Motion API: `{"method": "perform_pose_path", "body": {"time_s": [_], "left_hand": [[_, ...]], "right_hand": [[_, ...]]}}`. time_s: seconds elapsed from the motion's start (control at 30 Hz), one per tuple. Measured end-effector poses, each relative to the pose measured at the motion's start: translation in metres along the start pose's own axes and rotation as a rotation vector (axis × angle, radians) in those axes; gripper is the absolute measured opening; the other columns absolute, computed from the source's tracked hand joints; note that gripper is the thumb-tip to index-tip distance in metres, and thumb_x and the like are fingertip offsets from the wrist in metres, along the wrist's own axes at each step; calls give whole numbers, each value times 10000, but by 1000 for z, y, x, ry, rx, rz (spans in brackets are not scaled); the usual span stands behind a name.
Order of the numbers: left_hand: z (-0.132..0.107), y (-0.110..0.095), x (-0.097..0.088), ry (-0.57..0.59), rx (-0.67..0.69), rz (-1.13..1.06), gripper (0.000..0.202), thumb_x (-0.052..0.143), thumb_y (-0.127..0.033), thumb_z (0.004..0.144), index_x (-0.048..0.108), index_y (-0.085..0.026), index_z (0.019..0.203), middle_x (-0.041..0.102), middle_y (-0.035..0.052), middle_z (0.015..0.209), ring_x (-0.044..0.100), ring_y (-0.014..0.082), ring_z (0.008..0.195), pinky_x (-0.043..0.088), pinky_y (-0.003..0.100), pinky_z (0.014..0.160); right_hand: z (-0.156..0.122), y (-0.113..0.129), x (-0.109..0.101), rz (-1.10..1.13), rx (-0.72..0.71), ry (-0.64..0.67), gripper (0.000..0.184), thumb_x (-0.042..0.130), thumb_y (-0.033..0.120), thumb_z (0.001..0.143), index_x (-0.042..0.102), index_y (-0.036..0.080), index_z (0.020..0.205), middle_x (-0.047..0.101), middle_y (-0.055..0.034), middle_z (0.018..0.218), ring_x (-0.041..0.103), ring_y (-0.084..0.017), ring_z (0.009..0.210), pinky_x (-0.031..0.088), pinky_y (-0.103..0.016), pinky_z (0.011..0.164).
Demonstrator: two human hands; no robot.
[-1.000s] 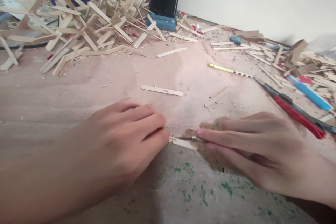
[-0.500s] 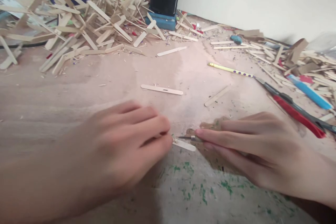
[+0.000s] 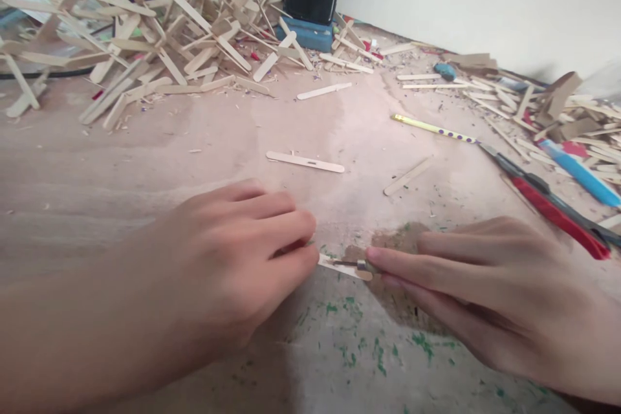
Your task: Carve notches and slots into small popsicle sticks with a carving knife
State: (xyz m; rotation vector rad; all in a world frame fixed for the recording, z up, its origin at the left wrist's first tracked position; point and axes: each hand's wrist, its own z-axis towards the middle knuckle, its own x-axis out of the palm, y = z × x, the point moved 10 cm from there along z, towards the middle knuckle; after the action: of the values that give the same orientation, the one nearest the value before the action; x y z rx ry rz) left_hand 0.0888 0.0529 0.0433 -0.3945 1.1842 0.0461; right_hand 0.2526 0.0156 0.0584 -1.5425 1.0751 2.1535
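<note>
Low in the middle, a pale wooden craft stick (image 3: pixel 358 272) lies on the table, its left end hidden under my left hand (image 3: pixel 247 252). The fingers of that hand are curled and closed on the stick. My right hand (image 3: pixel 466 284) pinches a small craft knife (image 3: pixel 361 264) with a thin dark blade and a metal collar; its handle is mostly hidden by the fingers. The blade points left and lies over the stick, close to my left fingertips. Farther back lies another craft stick (image 3: pixel 305 162) with a small slot cut near its middle.
A large heap of craft sticks (image 3: pixel 194 32) fills the back left beside a black object on a blue base (image 3: pixel 310 34). At right are a yellow pencil (image 3: pixel 434 129), red-handled pliers (image 3: pixel 553 207), a blue tube-like object (image 3: pixel 582 171) and more sticks. Green marks (image 3: pixel 373 349) speckle the tabletop.
The whole view has shifted slightly. More of the craft stick shows to the right of my left hand, and the knife blade is now over it. Both hands keep their grips.
</note>
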Motion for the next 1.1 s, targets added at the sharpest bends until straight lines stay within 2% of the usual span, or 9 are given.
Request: {"method": "perform_pose_path", "body": {"time_s": [0.17, 0.33, 0.43, 0.6, 0.73, 0.83, 1.0, 1.1], "left_hand": [[2, -3, 0, -2, 14, -5, 489, 440, 18, 1181, 821, -218, 987, 859, 40, 1043, 773, 235, 940, 590, 422, 869], [1, -2, 1, 14, -4, -32, 462, 459, 22, 1175, 802, -213, 974, 839, 38, 1030, 761, 237, 940, 596, 423, 873], [0, -2, 0, -4, -17, -58, 445, 484, 24, 1149, 758, -227, 904, 844, 51, 1032, 752, 234, 915, 584, 424, 833], [2, 1, 0, -2, -42, -68, 429, 534, 37, 1124, 742, -226, 856, 838, 64, 1015, 737, 224, 874, 550, 419, 752], [7, 2, -2, -17, -34, -58, 452, 516, 15, 1127, 736, -233, 820, 828, 57, 973, 724, 225, 824, 562, 429, 740], [6, 1, -4, -26, -28, -47, 472, 472, 34, 1085, 735, -244, 808, 830, 53, 957, 721, 232, 804, 563, 441, 742], [3, 0, -5, -22, -24, -47, 484, 453, 48, 1066, 741, -245, 810, 844, 48, 982, 756, 247, 834, 567, 456, 735], [3, 1, -4, -38, -31, -39, 498, 440, 67, 1046, 741, -240, 794, 830, 49, 950, 749, 238, 807, 553, 451, 710]], "right_hand": [[-2, 7, 2, -101, -31, 51, 342, 429, 247, 1383, 740, 151, 1485, 632, 73, 788, 578, -114, 557, 422, -330, 518], [-9, 16, 7, -155, -35, 41, 350, 424, 156, 1350, 727, 122, 1521, 534, 79, 781, 485, -124, 563, 366, -348, 522], [-10, 17, 9, -137, -3, 20, 366, 389, 169, 1359, 703, 116, 1540, 570, 68, 816, 514, -121, 597, 411, -332, 550], [-9, 20, 12, -117, -40, 72, 339, 411, 141, 1351, 682, 100, 1551, 601, 69, 819, 541, -105, 577, 425, -307, 529], [-15, 15, 7, -120, 17, 22, 391, 538, 61, 1251, 699, 138, 1599, 708, 26, 863, 589, -158, 587, 452, -385, 520], [-19, 18, 5, -162, 14, -3, 459, 581, -21, 1166, 716, 138, 1575, 821, -13, 967, 711, -156, 653, 506, -389, 539], [-21, 22, 6, -245, 47, 24, 462, 636, 25, 1159, 714, 153, 1596, 767, 15, 902, 672, -148, 600, 521, -387, 528], [-23, 27, 6, -247, 53, 47, 477, 553, 69, 1189, 686, 120, 1644, 770, -8, 929, 707, -162, 644, 570, -385, 567]]}}
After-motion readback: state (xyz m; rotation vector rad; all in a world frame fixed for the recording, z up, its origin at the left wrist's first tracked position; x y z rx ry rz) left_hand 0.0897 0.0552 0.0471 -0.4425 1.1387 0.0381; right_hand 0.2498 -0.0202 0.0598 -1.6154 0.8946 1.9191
